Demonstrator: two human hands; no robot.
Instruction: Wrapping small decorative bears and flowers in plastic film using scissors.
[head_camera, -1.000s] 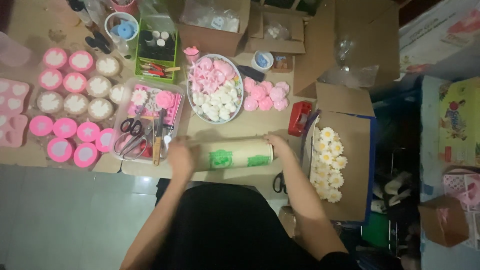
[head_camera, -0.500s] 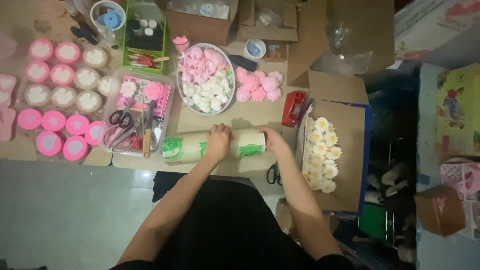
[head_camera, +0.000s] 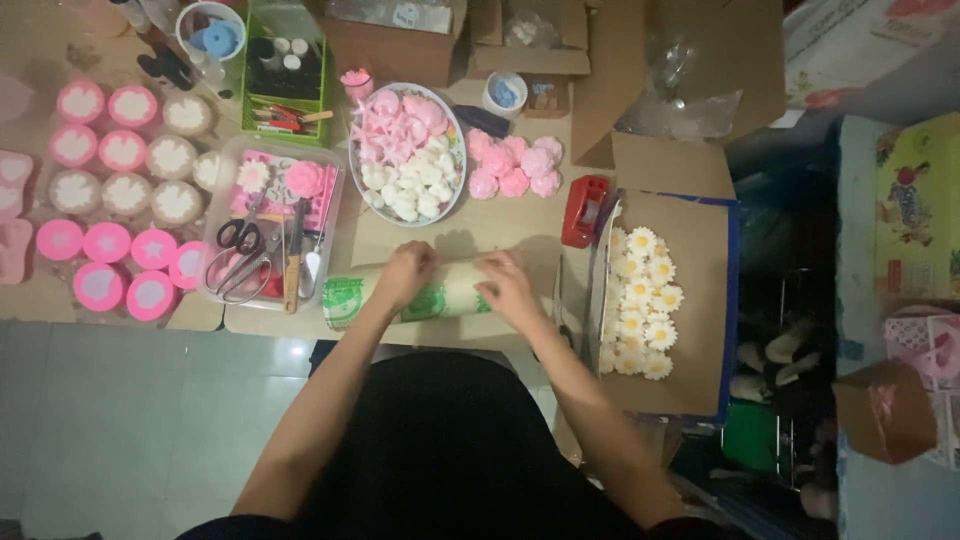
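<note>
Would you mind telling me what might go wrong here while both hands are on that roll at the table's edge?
1. The green-printed roll lies close to the table's near edge; under the left hand and right hand it might slip off onto the floor.
2. The scissors in the clear tray lie beside the left hand; a sideways move could catch them.

A low tabletop lined with brown cardboard (head_camera: 480, 225) carries a bowl of pink and white flower shapes (head_camera: 408, 152), a clear tray of scissors and tools (head_camera: 268, 236), and rows of pink and cream round moulds (head_camera: 110, 190). A white-and-green roll (head_camera: 410, 297) lies along its near edge, with a red tape dispenser (head_camera: 584, 211) and loose pink flowers (head_camera: 515, 167) to the right.
</note>
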